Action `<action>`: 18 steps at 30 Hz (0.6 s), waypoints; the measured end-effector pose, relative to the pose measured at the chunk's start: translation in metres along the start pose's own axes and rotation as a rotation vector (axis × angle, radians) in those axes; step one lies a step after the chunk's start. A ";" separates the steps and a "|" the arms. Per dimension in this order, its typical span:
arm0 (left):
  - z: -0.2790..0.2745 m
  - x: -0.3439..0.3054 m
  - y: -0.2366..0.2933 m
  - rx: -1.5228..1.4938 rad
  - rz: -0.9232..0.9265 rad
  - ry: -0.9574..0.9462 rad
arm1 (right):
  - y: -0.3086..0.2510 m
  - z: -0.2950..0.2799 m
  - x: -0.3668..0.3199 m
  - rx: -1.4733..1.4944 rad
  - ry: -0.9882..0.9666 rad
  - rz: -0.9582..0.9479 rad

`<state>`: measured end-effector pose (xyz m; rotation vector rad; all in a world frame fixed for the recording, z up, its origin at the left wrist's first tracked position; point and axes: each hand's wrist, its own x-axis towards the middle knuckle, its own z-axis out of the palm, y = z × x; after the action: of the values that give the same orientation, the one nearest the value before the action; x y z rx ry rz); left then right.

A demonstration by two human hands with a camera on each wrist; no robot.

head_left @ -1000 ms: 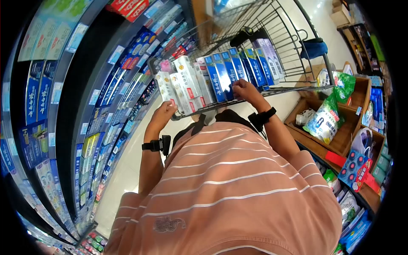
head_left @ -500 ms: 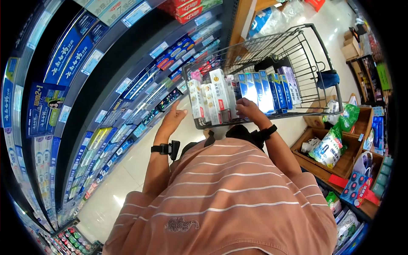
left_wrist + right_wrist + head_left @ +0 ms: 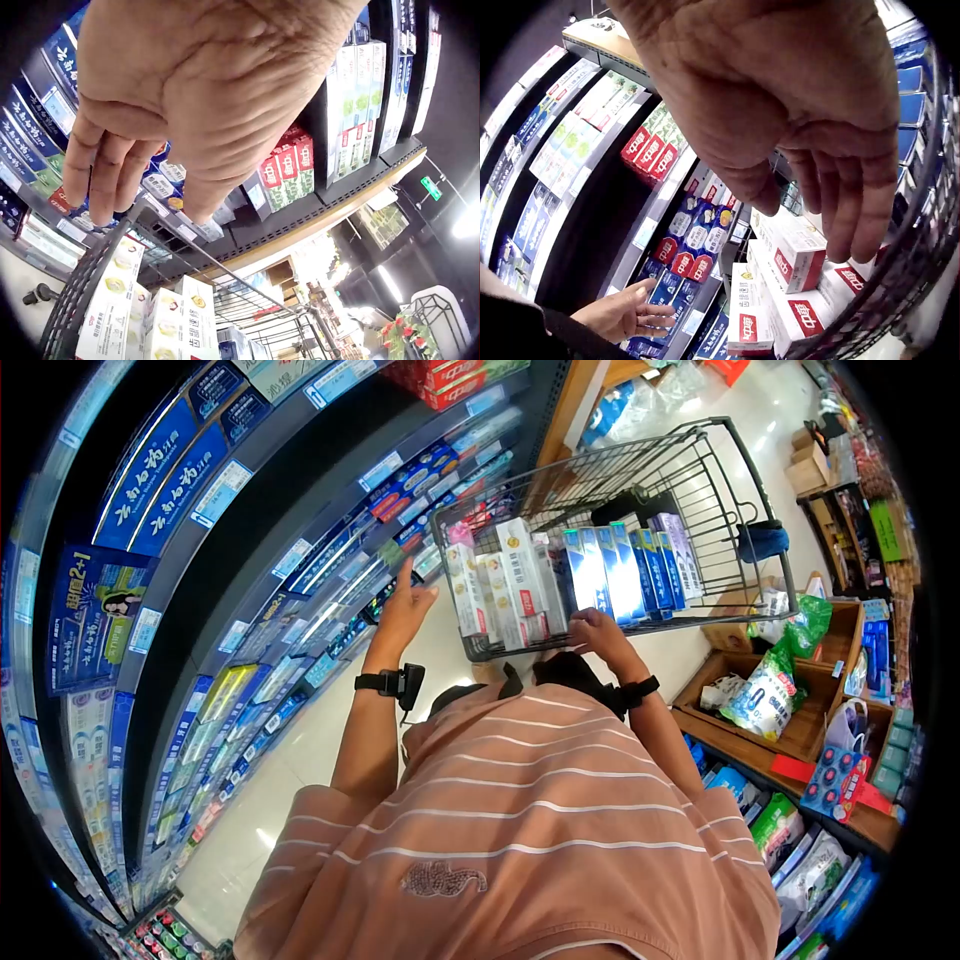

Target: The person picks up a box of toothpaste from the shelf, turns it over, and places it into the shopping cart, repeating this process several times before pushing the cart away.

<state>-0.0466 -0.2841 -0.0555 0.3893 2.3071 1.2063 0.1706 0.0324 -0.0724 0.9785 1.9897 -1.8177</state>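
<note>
My left hand (image 3: 405, 618) reaches beside the shopping cart toward the lower shelf, fingers extended and holding nothing. In the left wrist view, its fingers hang in front of the shelved toothpaste boxes (image 3: 154, 184). My right hand (image 3: 604, 642) is at the cart's near rim with relaxed fingers, grasping nothing. The right wrist view has these fingers over white toothpaste boxes (image 3: 799, 251) with red ends. Inside the cart (image 3: 470, 656), white boxes (image 3: 516, 585) stand at the left, blue toothpaste boxes (image 3: 625, 575) in the middle and light purple boxes (image 3: 675, 540) beyond them.
Tall shelves of toothpaste (image 3: 150, 490) with price labels line the left side. Wooden bins (image 3: 800, 720) with bagged goods stand on the right, a white and green bag (image 3: 760, 702) in one. Tiled floor (image 3: 265, 800) shows between shelf and cart.
My left hand has left the cart's front corner and moved out toward the shelf, its fingers straightening. My right hand stays along the near rim. The head view has shifted, bringing the shelves closer.
</note>
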 end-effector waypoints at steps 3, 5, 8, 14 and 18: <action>0.002 0.003 0.008 0.006 0.001 -0.013 | 0.006 -0.003 -0.001 0.010 -0.002 0.003; 0.005 0.005 0.009 0.023 -0.005 -0.025 | 0.006 -0.005 -0.001 -0.001 -0.010 -0.001; 0.013 0.012 -0.002 0.027 -0.011 -0.029 | -0.003 -0.007 -0.003 -0.014 0.014 -0.009; 0.022 0.003 -0.003 -0.017 -0.058 -0.060 | 0.026 -0.025 0.031 0.000 -0.101 -0.047; 0.027 -0.003 -0.021 -0.016 -0.052 -0.031 | 0.008 -0.011 0.018 -0.069 -0.050 -0.035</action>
<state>-0.0295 -0.2795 -0.0847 0.3381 2.2662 1.1843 0.1649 0.0482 -0.0881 0.8755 2.0369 -1.7613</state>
